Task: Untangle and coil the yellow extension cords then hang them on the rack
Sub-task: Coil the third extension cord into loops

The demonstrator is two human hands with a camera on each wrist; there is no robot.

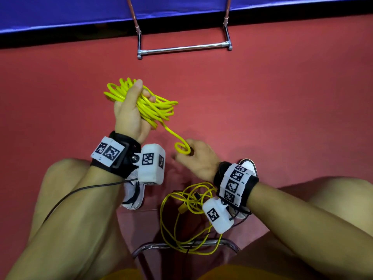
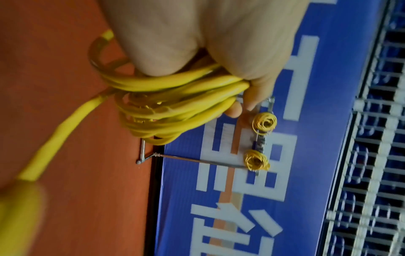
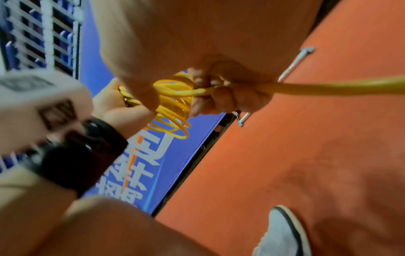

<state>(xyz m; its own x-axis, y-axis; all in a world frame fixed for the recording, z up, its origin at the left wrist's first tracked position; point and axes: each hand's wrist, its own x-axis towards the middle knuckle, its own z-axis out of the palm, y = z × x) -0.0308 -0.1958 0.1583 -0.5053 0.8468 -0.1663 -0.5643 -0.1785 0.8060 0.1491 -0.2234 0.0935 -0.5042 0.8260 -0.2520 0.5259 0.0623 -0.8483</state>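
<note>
My left hand grips a bundle of yellow cord loops, with its fingers curled round the coil. One strand runs down from the coil to my right hand, which pinches the cord where it makes a small loop. The loose rest of the yellow cord lies tangled on the floor between my feet. The metal rack's foot bar stands ahead on the floor. Two coiled yellow cords hang on the rack in the left wrist view.
A blue banner runs along the far edge of the red floor. My knees and white shoes flank the loose cord. A chrome stool frame sits under me. Black sensor cables trail from both wrist units.
</note>
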